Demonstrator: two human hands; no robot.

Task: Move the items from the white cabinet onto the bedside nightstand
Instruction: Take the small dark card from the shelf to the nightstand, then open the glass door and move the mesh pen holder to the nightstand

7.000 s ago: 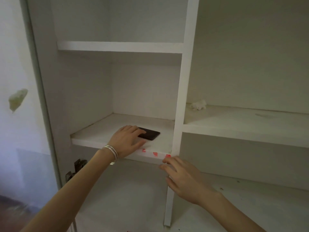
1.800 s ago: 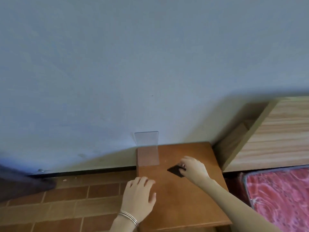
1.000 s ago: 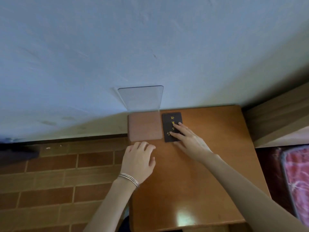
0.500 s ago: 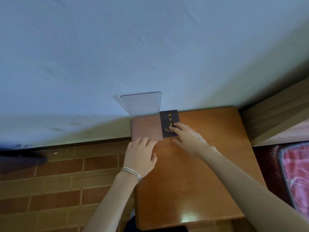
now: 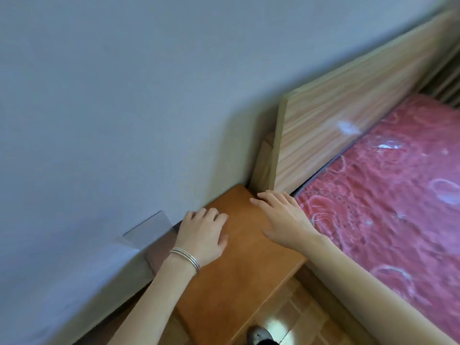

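Observation:
The brown wooden nightstand (image 5: 236,282) stands between the wall and the bed. My left hand (image 5: 201,235), with thin bracelets on the wrist, rests palm down on its back part beside a clear plastic stand (image 5: 149,230) that leans on the wall. The dark booklet is almost wholly hidden under this hand; only a dark sliver (image 5: 175,229) shows at the wall. My right hand (image 5: 281,217) lies flat with straight fingers at the nightstand's right edge, next to the mattress. It holds nothing. The white cabinet is out of view.
A bed with a red patterned mattress (image 5: 385,207) and a light wooden headboard (image 5: 348,108) fills the right side. A grey wall (image 5: 124,95) runs behind the nightstand. Tiled floor (image 5: 298,307) and a shoe tip (image 5: 258,336) show below.
My right hand has left the dark booklet and moved right to the nightstand's edge by the bed. My left hand has slid forward over the booklet. The view has swung towards the bed.

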